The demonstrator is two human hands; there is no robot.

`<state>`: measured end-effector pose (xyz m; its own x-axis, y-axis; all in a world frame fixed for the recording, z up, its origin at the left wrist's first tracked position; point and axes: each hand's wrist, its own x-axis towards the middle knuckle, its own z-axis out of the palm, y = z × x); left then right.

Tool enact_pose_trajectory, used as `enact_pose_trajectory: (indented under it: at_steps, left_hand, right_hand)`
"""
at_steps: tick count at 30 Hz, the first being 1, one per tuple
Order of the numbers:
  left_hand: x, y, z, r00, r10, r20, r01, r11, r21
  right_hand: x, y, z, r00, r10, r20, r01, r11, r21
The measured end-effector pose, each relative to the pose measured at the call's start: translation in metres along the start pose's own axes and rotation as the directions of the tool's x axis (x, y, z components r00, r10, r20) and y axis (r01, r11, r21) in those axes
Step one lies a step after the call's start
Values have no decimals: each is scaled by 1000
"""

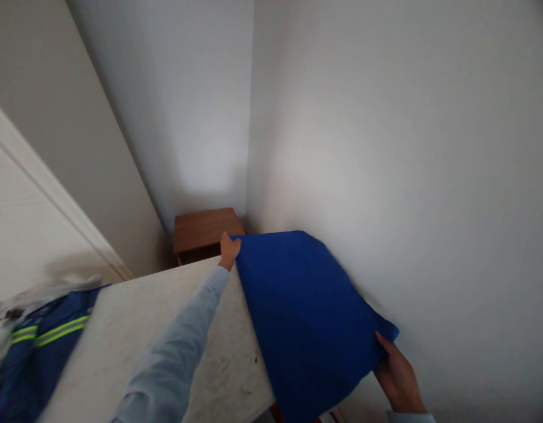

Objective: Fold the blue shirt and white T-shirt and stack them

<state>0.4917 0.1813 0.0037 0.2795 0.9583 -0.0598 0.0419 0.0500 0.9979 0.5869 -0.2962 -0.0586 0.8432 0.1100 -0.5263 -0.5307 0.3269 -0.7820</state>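
A plain blue cloth (309,317) stretches between my two hands over the right end of a pale, stained table top (166,311). My left hand (230,248), arm reaching out in a light blue sleeve, grips the cloth's far left corner at the table's far edge. Lower and to the right, my right hand (399,373) pinches the cloth near its right corner, with the thumb on top and the other fingers partly hidden. The cloth's near edge hangs past the table's end at the bottom of the view.
A small brown wooden cabinet (205,226) stands in the wall corner beyond the table. At the table's left end lies a dark blue garment (46,341) with yellow-green stripes, beside whitish fabric (51,294). A grey wall (408,147) rises close along the right side.
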Motion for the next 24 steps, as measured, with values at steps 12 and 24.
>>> enact_pose_trajectory:
  at_steps: [12,24]
  left_hand:
    - [-219,-43,-13,447,233,864,-848,418,326]
    - [-328,-68,-60,183,196,963,-982,73,171]
  right_hand:
    - [18,16,-20,992,-48,-117,66,986,155]
    - [-31,-3,52,512,-844,162,839,451,-305]
